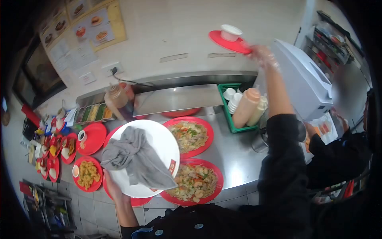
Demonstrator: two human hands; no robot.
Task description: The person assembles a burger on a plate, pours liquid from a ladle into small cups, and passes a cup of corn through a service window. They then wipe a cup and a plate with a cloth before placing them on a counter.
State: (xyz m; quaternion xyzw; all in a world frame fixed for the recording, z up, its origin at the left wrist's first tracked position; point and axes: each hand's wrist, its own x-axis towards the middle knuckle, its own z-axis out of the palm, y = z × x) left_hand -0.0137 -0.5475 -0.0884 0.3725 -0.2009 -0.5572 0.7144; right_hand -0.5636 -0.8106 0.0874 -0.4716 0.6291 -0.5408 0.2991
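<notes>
My left hand (114,187) grips the lower left edge of a large white plate (164,141). On that plate lies a crumpled grey cloth (133,153). Raised high at the upper right, my right hand (262,55) holds the rim of a small red plate (217,39), and a white cup (230,32) stands on it. The right hand is slightly blurred and seems to wear a clear glove. Beside the white plate, two red plates of noodles, an upper one (193,137) and a lower one (197,183), rest on the steel counter (240,159).
A green basket (226,113) contains white cups and squeeze bottles (246,107). A white machine (300,75) stands at the right, near another person's dark sleeve (330,159). Leftward are a red plate of fried food (88,175), sauce bottles (119,101) and a topping tray (93,113).
</notes>
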